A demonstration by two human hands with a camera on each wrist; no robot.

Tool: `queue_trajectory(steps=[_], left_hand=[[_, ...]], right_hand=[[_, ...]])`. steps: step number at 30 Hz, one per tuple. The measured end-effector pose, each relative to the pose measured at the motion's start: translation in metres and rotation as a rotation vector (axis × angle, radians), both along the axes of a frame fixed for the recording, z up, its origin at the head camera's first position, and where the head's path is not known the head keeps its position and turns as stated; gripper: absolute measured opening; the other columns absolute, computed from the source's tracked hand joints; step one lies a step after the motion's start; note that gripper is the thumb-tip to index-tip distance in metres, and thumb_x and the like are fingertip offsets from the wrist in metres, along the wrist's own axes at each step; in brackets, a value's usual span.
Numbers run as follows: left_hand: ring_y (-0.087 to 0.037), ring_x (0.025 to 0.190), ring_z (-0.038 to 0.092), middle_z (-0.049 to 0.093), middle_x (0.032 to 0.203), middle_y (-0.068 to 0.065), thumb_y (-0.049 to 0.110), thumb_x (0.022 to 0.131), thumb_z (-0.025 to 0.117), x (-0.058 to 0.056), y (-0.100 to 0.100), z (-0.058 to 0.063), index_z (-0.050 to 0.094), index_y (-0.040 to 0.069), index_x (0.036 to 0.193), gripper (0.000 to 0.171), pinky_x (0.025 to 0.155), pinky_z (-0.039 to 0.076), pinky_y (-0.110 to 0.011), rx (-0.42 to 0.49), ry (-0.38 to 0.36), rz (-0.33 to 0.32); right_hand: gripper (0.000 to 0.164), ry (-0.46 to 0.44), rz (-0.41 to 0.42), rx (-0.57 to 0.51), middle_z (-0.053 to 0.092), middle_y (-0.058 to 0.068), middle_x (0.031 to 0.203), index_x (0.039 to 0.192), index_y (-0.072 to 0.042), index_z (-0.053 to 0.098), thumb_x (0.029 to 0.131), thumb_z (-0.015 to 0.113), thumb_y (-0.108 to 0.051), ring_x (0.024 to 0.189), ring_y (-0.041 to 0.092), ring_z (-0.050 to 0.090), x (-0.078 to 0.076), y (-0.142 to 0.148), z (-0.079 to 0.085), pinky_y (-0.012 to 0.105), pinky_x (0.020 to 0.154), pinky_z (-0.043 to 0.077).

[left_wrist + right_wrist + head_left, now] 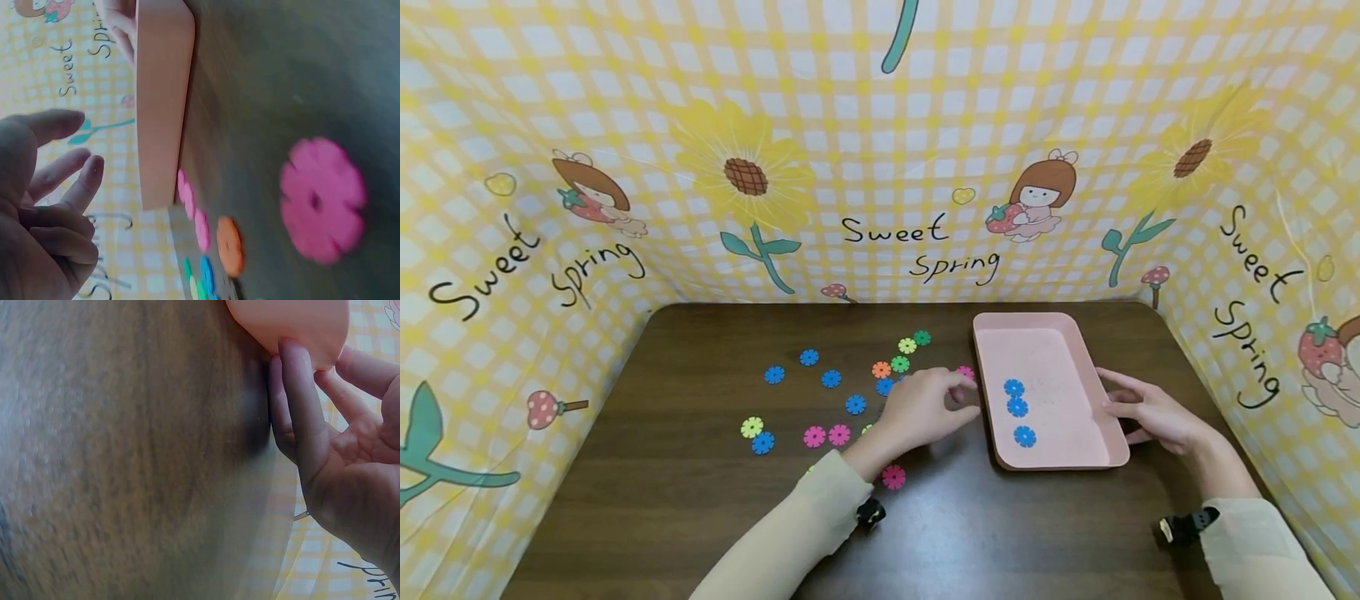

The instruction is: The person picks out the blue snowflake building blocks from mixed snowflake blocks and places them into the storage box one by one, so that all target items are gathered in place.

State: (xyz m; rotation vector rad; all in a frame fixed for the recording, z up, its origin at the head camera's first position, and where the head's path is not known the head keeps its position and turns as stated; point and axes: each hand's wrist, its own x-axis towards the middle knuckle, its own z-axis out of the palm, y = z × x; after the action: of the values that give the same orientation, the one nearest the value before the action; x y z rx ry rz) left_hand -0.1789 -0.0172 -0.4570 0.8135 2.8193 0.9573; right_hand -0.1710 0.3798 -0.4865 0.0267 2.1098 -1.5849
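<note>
My left hand [928, 408] hovers beside the left wall of a shallow pink tray [1052, 354]. In the left wrist view, its thumb and index finger stand apart with nothing between them. Around the tray's right edge my right hand [1161, 417] has its thumb on the rim and its other fingers against the outer wall. Three blue notched discs, one of them a blue disc [1025, 437], lie inside the tray near its left wall. Just outside that wall, a pink disc [965, 373] lies partly behind the left hand's fingers.
Several notched discs lie spread over the dark wooden table [647, 500] left of the tray, among them an orange disc [881, 369] and a dark green disc [922, 337]. A magenta disc [893, 477] lies below the left wrist. Yellow checked cloth [880, 167] walls the table's back and sides.
</note>
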Motion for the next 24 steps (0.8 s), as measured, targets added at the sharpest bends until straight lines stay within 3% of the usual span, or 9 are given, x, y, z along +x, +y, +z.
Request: queue_trajectory(steps=[5, 10, 15, 21, 24], left_hand=[[-0.004, 0.067, 0.051, 0.063, 0.091, 0.005, 0.044, 0.091, 0.078, 0.014, -0.033, 0.0, 0.077, 0.027, 0.121, 0.034, 0.05, 0.041, -0.024, -0.056, 0.028, -0.013], [-0.006, 0.061, 0.05, 0.063, 0.088, 0.003, 0.039, 0.09, 0.081, 0.024, -0.066, 0.001, 0.077, 0.029, 0.121, 0.033, 0.046, 0.038, -0.026, -0.027, 0.023, 0.016], [-0.006, 0.063, 0.05, 0.067, 0.093, 0.005, 0.034, 0.089, 0.083, 0.031, -0.1, 0.002, 0.077, 0.023, 0.121, 0.034, 0.049, 0.04, -0.027, 0.01, 0.026, 0.085], [-0.009, 0.051, 0.043, 0.067, 0.096, 0.007, 0.035, 0.089, 0.084, 0.038, -0.139, 0.003, 0.076, 0.02, 0.123, 0.038, 0.046, 0.034, -0.028, 0.008, -0.009, 0.175], [-0.01, 0.055, 0.046, 0.067, 0.094, 0.007, 0.034, 0.088, 0.085, 0.042, -0.156, 0.001, 0.076, 0.019, 0.121, 0.038, 0.047, 0.036, -0.029, 0.005, -0.006, 0.217]], right_hand=[[0.078, 0.0, 0.006, -0.006, 0.045, 0.037, 0.146, 0.166, -0.005, 0.01, 0.107, 0.059, -0.016, 0.105, 0.025, 0.069, 0.0, 0.001, -0.001, 0.053, 0.08, 0.059], [0.077, 0.002, 0.009, -0.009, 0.047, 0.035, 0.144, 0.166, -0.005, 0.01, 0.107, 0.059, -0.016, 0.104, 0.025, 0.069, 0.0, 0.001, -0.001, 0.053, 0.08, 0.059], [0.077, 0.003, 0.009, -0.016, 0.05, 0.032, 0.141, 0.165, -0.005, 0.01, 0.107, 0.059, -0.015, 0.103, 0.024, 0.069, 0.001, 0.001, -0.001, 0.053, 0.08, 0.06], [0.077, 0.009, 0.005, -0.015, 0.051, 0.031, 0.14, 0.165, -0.005, 0.01, 0.107, 0.059, -0.015, 0.103, 0.023, 0.069, 0.001, 0.002, -0.002, 0.052, 0.079, 0.06], [0.077, 0.008, 0.004, -0.014, 0.052, 0.03, 0.139, 0.165, -0.005, 0.01, 0.107, 0.059, -0.015, 0.103, 0.023, 0.069, 0.001, 0.002, -0.002, 0.052, 0.079, 0.06]])
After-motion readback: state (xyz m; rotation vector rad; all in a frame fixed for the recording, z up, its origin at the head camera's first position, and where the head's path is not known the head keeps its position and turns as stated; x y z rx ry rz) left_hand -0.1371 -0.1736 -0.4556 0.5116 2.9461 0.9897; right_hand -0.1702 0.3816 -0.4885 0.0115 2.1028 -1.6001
